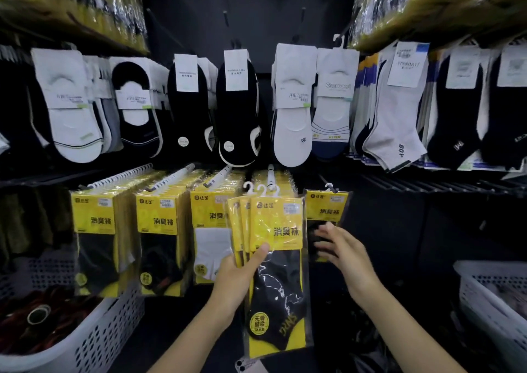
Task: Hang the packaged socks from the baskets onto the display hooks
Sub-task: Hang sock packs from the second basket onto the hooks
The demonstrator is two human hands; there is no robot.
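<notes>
My left hand (242,275) grips a fanned bunch of three yellow sock packs (275,230), thumb across the front one, which holds a black sock. Their white plastic hangers (261,190) stick up just below a white display hook (271,174). My right hand (339,247) is open, fingers spread, touching the lower part of a single yellow pack (328,210) that hangs on the hook (330,187) to the right. Left of the bunch, three hooks carry full rows of the same yellow packs (155,224).
A white perforated basket (94,341) with dark red goods stands at the lower left. Another white basket (490,295) sits at the lower right. Rows of black, white and grey socks (293,107) hang above. A wire shelf (427,184) runs along the right.
</notes>
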